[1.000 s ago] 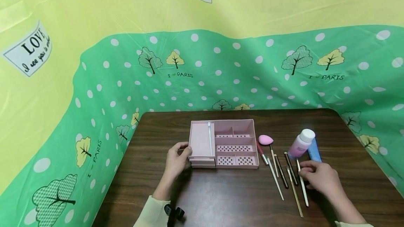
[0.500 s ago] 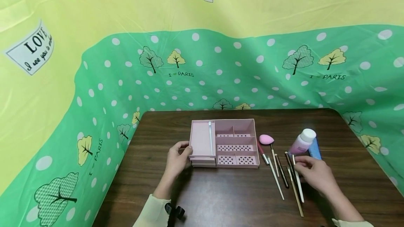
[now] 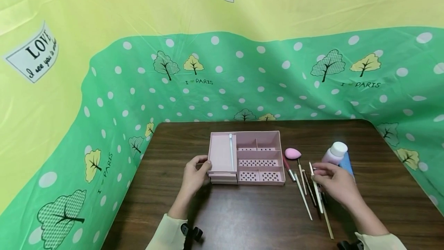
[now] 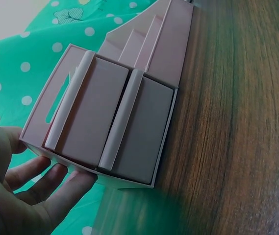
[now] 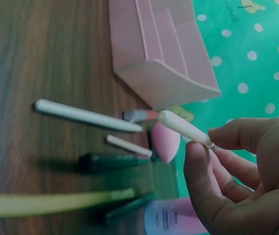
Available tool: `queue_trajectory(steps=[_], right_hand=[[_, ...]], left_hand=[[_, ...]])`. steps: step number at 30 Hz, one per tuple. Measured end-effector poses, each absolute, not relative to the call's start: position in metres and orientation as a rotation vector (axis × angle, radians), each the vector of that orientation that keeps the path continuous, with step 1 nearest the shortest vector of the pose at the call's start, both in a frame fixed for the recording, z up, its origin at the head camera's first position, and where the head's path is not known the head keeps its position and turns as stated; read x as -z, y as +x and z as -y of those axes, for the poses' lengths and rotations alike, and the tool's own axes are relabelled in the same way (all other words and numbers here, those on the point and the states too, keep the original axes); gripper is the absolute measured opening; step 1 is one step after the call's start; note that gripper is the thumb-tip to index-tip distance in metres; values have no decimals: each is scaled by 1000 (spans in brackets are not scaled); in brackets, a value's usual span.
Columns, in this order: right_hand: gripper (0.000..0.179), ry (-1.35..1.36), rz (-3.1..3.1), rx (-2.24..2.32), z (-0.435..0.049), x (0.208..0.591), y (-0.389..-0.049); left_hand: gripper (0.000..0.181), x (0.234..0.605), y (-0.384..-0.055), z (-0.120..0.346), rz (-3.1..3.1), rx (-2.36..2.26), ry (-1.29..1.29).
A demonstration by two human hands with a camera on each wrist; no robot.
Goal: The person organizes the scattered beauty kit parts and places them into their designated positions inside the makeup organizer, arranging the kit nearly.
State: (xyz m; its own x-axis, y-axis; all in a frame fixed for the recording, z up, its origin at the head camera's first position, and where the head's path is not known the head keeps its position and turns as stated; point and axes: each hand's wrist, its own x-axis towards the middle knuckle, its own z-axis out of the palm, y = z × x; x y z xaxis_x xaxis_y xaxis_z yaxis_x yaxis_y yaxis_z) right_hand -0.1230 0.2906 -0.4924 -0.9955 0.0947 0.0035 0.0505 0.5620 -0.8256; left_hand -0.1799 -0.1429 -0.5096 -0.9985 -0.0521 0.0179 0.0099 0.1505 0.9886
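Observation:
A pink makeup organizer (image 3: 258, 163) sits mid-table, with open compartments on the right and two small drawers (image 4: 92, 112) low on its left front. My left hand (image 3: 193, 174) holds its left front corner, thumb at the top edge and fingers along the side wall. Flat on its left top lies a pale brush (image 3: 231, 151). Between thumb and fingertips, my right hand (image 3: 336, 182) pinches a thin white makeup brush (image 3: 317, 194), raised at a slant over other brushes. The right wrist view shows this brush's rounded pale end (image 5: 183, 126); its other end is hidden by the hand.
Right of the organizer lie a pink makeup sponge (image 3: 293, 153), a red-handled brush (image 3: 288, 169) and several slim brushes. Behind my right hand stands a white-capped bottle (image 3: 336, 152), beside a blue item (image 3: 347, 165). A patterned cloth (image 3: 222, 80) hangs behind the table (image 3: 243, 215).
My right hand has moved left and a little toward the back, carrying the white brush up off the table from beside the others. My left hand stays on the organizer.

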Motion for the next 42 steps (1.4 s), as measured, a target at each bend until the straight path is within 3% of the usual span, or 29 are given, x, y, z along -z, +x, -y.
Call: queue_trajectory(steps=[15, 28, 35, 42], right_hand=[[40, -38, 2691, -1531, -251, 474, -147], [38, 57, 2666, -1585, -218, 458, -169], [35, 85, 2653, -1646, -201, 448, -180], [34, 93, 2646, -1691, -181, 444, -189]], left_hand=[[27, 488, -171, 140, 2385, 2028, 67], [29, 515, -181, 145, 2344, 2061, 54], [28, 479, -165, 139, 2358, 2082, 50], [29, 479, -167, 138, 2353, 2087, 51]])
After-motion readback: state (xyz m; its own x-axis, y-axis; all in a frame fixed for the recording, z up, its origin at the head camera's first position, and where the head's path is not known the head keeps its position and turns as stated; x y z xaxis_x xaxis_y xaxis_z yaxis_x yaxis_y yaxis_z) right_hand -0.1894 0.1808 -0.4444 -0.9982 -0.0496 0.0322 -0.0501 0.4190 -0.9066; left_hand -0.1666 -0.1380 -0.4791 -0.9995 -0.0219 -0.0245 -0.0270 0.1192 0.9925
